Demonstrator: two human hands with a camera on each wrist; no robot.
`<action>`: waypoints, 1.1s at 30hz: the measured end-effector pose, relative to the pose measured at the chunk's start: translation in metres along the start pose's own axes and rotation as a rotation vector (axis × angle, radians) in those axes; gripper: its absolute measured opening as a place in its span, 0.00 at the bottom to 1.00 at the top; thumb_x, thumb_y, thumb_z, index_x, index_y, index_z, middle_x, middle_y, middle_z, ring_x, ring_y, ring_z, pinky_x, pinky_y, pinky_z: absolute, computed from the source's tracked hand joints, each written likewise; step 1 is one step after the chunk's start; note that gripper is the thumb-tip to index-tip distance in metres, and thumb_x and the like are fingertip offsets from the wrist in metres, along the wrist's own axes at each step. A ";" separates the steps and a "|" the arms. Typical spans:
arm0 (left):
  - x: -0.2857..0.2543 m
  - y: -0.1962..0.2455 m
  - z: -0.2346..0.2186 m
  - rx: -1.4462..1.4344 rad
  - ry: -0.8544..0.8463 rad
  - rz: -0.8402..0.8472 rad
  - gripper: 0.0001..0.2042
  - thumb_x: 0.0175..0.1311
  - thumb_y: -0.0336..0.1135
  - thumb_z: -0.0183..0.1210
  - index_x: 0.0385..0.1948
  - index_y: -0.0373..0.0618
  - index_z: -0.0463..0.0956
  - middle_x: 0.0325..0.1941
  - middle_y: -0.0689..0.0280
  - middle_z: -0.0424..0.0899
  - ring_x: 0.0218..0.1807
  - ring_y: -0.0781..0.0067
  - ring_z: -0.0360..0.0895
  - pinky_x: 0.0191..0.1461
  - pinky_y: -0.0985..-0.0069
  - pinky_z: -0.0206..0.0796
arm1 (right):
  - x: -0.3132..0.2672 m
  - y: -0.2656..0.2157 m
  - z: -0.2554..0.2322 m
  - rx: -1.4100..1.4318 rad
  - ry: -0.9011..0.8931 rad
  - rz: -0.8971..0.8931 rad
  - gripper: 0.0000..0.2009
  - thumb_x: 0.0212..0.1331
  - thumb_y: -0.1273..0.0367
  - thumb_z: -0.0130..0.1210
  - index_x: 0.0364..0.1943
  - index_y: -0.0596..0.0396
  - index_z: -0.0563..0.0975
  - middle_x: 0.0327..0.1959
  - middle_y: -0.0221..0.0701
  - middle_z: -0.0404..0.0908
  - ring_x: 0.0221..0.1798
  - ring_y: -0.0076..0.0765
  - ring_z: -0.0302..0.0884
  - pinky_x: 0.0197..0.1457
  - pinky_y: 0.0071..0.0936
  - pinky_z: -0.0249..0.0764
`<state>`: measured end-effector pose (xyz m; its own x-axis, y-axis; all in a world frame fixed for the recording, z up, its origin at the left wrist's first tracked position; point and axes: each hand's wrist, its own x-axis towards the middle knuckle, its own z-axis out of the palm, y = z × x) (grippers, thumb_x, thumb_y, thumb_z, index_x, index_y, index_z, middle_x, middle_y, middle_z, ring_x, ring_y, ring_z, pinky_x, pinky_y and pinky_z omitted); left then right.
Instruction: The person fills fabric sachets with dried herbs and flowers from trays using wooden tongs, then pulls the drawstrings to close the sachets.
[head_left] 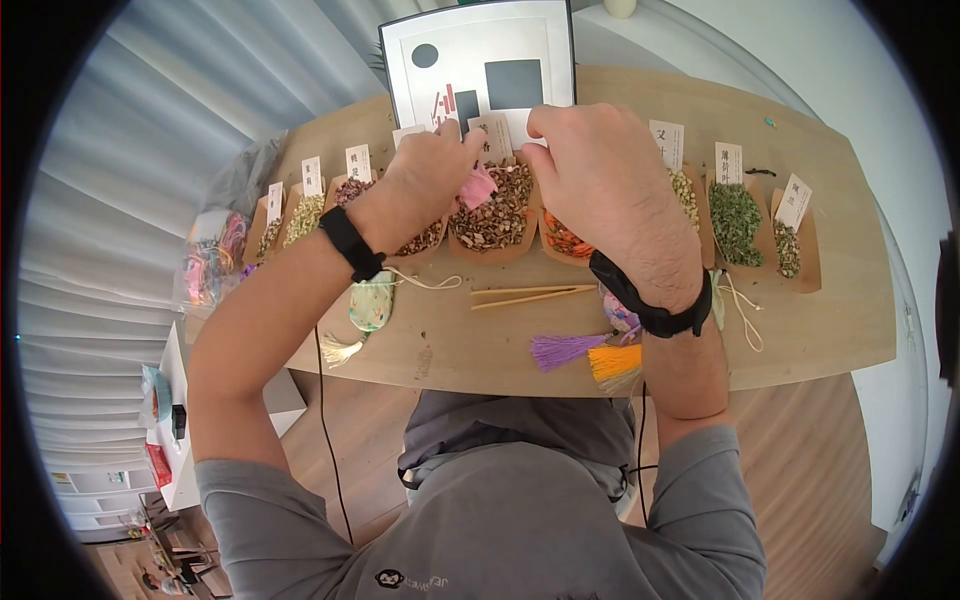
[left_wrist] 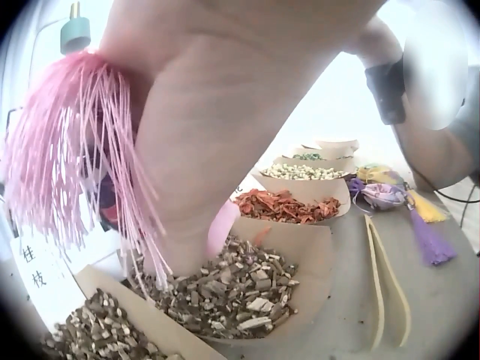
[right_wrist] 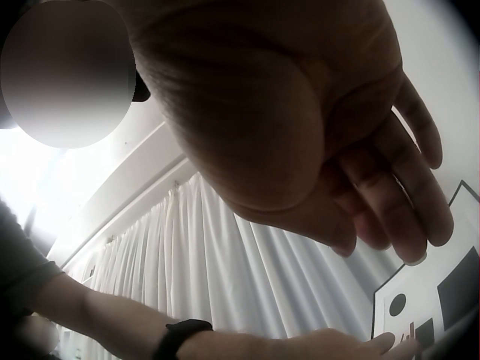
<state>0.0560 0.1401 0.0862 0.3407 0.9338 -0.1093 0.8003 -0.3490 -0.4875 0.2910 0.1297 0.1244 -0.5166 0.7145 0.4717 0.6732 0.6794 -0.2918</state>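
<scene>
My left hand (head_left: 425,180) reaches over a paper tray (head_left: 490,253) of chopped brown herb pieces (head_left: 500,215). It holds a pink pouch (head_left: 478,188), mostly hidden by the hand. In the left wrist view, a pink tassel (left_wrist: 67,150) hangs beside the hand, and a bit of pink cloth (left_wrist: 223,229) shows right at the herb pieces. Above a tray of orange-red petals (head_left: 566,240), my right hand (head_left: 610,170) is raised. Its palm and loosely bent fingers (right_wrist: 412,195) show in the right wrist view, with nothing held.
More herb trays with labels line up both ways, including green leaves (head_left: 737,222). Nearer me lie wooden tweezers (head_left: 570,290), a green sachet (head_left: 372,303), and purple (head_left: 568,352) and yellow tassels (head_left: 615,365). A framed picture (head_left: 478,50) stands behind; a plastic bag (head_left: 212,250) sits left.
</scene>
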 end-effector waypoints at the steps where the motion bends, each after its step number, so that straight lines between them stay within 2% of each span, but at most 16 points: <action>1: -0.002 -0.005 0.002 0.003 0.002 -0.003 0.35 0.54 0.42 0.82 0.59 0.44 0.70 0.48 0.57 0.85 0.52 0.59 0.91 0.44 0.67 0.85 | 0.001 0.000 0.000 -0.015 -0.029 0.021 0.07 0.69 0.69 0.64 0.42 0.59 0.87 0.33 0.48 0.88 0.42 0.61 0.88 0.49 0.53 0.84; 3: -0.006 -0.017 0.005 -0.341 0.045 -0.040 0.36 0.54 0.42 0.81 0.60 0.41 0.68 0.50 0.52 0.85 0.49 0.54 0.90 0.49 0.64 0.83 | 0.001 0.004 0.007 -0.014 -0.007 -0.002 0.08 0.69 0.69 0.64 0.45 0.59 0.86 0.37 0.48 0.88 0.45 0.61 0.88 0.51 0.53 0.84; 4: -0.008 -0.023 0.006 -0.332 0.049 -0.041 0.36 0.54 0.42 0.81 0.60 0.41 0.68 0.50 0.52 0.85 0.49 0.54 0.90 0.49 0.64 0.83 | 0.001 0.006 0.012 -0.012 0.010 -0.021 0.09 0.69 0.70 0.64 0.48 0.59 0.86 0.40 0.48 0.88 0.48 0.60 0.88 0.53 0.52 0.84; 6: -0.012 -0.033 0.005 -0.846 0.048 0.019 0.33 0.59 0.36 0.78 0.63 0.42 0.66 0.52 0.55 0.86 0.51 0.59 0.90 0.55 0.66 0.82 | 0.001 0.009 0.027 -0.020 0.045 -0.058 0.09 0.66 0.71 0.65 0.47 0.59 0.85 0.40 0.47 0.88 0.47 0.56 0.90 0.53 0.50 0.84; 7: -0.013 -0.034 0.004 -0.838 0.052 0.020 0.33 0.59 0.36 0.78 0.63 0.42 0.66 0.52 0.55 0.86 0.51 0.59 0.90 0.55 0.66 0.82 | 0.002 0.008 0.030 -0.029 0.069 -0.091 0.09 0.63 0.73 0.66 0.46 0.60 0.84 0.39 0.46 0.88 0.46 0.52 0.92 0.52 0.49 0.84; 9: -0.020 -0.031 0.007 -1.313 -0.105 0.095 0.33 0.63 0.30 0.76 0.67 0.45 0.65 0.51 0.59 0.87 0.52 0.69 0.88 0.60 0.69 0.79 | 0.004 0.004 0.036 0.058 0.066 -0.086 0.09 0.64 0.71 0.67 0.45 0.59 0.85 0.40 0.46 0.88 0.46 0.52 0.91 0.52 0.49 0.85; 10: -0.023 -0.027 0.007 -1.344 -0.103 0.123 0.36 0.66 0.29 0.72 0.73 0.47 0.61 0.52 0.61 0.89 0.52 0.72 0.87 0.59 0.67 0.81 | 0.006 0.001 0.037 0.145 0.055 -0.080 0.10 0.65 0.69 0.67 0.45 0.59 0.85 0.40 0.46 0.88 0.45 0.53 0.91 0.52 0.49 0.85; 11: -0.029 -0.021 -0.009 -1.346 -0.102 0.120 0.36 0.66 0.29 0.72 0.73 0.47 0.61 0.52 0.61 0.89 0.52 0.72 0.87 0.59 0.67 0.81 | 0.007 -0.001 0.036 0.146 0.053 -0.082 0.10 0.65 0.69 0.67 0.45 0.59 0.85 0.40 0.46 0.88 0.45 0.53 0.91 0.52 0.49 0.85; 13: -0.040 -0.015 -0.039 -1.524 -0.351 -0.102 0.42 0.64 0.25 0.72 0.78 0.48 0.58 0.50 0.65 0.88 0.51 0.73 0.86 0.59 0.72 0.79 | 0.008 -0.005 0.033 0.233 -0.072 -0.047 0.11 0.71 0.68 0.62 0.53 0.55 0.85 0.44 0.46 0.86 0.49 0.60 0.87 0.53 0.51 0.82; 14: -0.039 -0.016 -0.029 -1.526 -0.351 -0.101 0.42 0.64 0.25 0.72 0.78 0.48 0.58 0.50 0.65 0.88 0.51 0.73 0.86 0.59 0.72 0.79 | 0.008 -0.005 0.035 0.232 -0.074 -0.046 0.11 0.71 0.68 0.62 0.53 0.55 0.85 0.44 0.46 0.86 0.49 0.60 0.87 0.53 0.51 0.82; 16: -0.037 -0.016 -0.009 -1.542 -0.151 0.170 0.45 0.63 0.23 0.71 0.82 0.49 0.55 0.53 0.67 0.85 0.54 0.75 0.84 0.61 0.73 0.78 | 0.010 -0.005 0.037 0.224 -0.030 -0.072 0.09 0.71 0.68 0.61 0.49 0.55 0.87 0.41 0.45 0.87 0.45 0.61 0.87 0.50 0.52 0.81; 23: -0.045 -0.008 -0.006 -1.627 -0.134 0.189 0.50 0.59 0.25 0.79 0.83 0.47 0.55 0.65 0.64 0.79 0.63 0.77 0.79 0.65 0.72 0.78 | 0.010 -0.014 0.042 0.319 0.081 -0.223 0.05 0.68 0.71 0.60 0.39 0.57 0.84 0.36 0.42 0.88 0.39 0.60 0.86 0.47 0.52 0.81; 25: -0.047 -0.004 -0.006 -1.576 0.050 0.262 0.51 0.58 0.27 0.82 0.82 0.46 0.55 0.64 0.64 0.80 0.63 0.74 0.79 0.65 0.71 0.78 | 0.008 -0.018 0.046 0.263 0.146 -0.254 0.04 0.67 0.71 0.60 0.37 0.57 0.83 0.34 0.41 0.88 0.36 0.59 0.85 0.46 0.51 0.80; 29: -0.049 0.000 -0.002 -1.501 0.070 0.173 0.48 0.58 0.28 0.82 0.79 0.46 0.58 0.62 0.63 0.81 0.62 0.72 0.81 0.65 0.69 0.79 | 0.009 -0.019 0.049 0.269 0.177 -0.299 0.03 0.67 0.71 0.61 0.36 0.55 0.82 0.34 0.40 0.87 0.36 0.58 0.84 0.45 0.50 0.79; 32: -0.045 -0.003 0.000 -1.497 -0.053 0.031 0.44 0.59 0.29 0.82 0.75 0.47 0.61 0.60 0.62 0.82 0.60 0.69 0.82 0.64 0.68 0.80 | 0.009 -0.021 0.048 0.293 0.265 -0.308 0.03 0.67 0.72 0.62 0.37 0.56 0.81 0.35 0.39 0.86 0.38 0.57 0.84 0.46 0.49 0.79; 33: -0.044 -0.003 0.004 -1.468 0.069 0.048 0.42 0.59 0.29 0.81 0.73 0.47 0.62 0.59 0.61 0.82 0.59 0.68 0.82 0.63 0.67 0.81 | 0.009 -0.023 0.047 0.330 0.314 -0.258 0.03 0.66 0.73 0.63 0.37 0.56 0.81 0.35 0.39 0.85 0.40 0.57 0.84 0.45 0.49 0.78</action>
<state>0.0368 0.1005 0.0891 0.3699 0.9283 -0.0386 0.5459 -0.1835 0.8175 0.2460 0.1286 0.0967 -0.4264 0.4667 0.7748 0.3165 0.8795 -0.3555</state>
